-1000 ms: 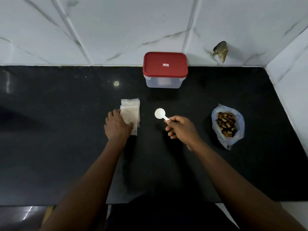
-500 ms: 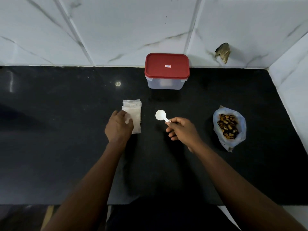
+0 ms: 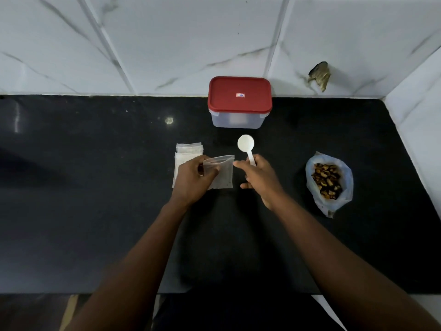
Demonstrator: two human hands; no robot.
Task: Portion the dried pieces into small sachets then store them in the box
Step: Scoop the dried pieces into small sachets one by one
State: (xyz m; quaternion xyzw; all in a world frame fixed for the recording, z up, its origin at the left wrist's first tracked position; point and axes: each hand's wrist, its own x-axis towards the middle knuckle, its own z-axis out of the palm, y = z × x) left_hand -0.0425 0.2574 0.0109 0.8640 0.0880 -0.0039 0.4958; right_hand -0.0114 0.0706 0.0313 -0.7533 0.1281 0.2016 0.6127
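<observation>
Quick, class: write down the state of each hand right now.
Left hand: closed, pinching a sachet.
Right hand: closed on the spoon handle.

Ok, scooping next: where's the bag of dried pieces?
Head view: the bag of dried pieces sits open on the counter, right of the right hand holding the spoon.

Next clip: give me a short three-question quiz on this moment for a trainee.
1. Fill in: the left hand pinches a clear ____.
2. True or false: the box has its red lid on.
3. What does the right hand hold? A the spoon; B the lid; C nothing.
Key: 1 sachet; 2 true; 3 A.
</observation>
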